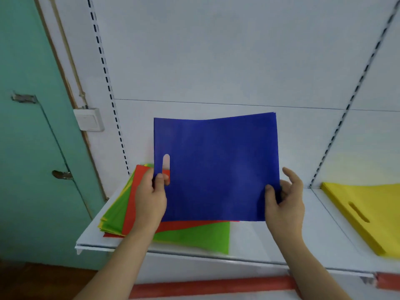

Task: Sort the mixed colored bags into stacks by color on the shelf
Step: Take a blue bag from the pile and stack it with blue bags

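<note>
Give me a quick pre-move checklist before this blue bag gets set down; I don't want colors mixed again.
1. Left hand grips the blue bag by its handle-slot edge: ok.
2. Right hand pinches the opposite edge: ok.
3. Blue bag lifted off the mixed pile: ok.
4. Only blue in the grip: cannot tell.
5. Bare shelf between pile and yellow stack: ok.
6. Existing blue stack to match: cannot tell.

No text, label, brand, number or sign can be read anywhere in the view; every surface that shows is plain and unprinted.
</note>
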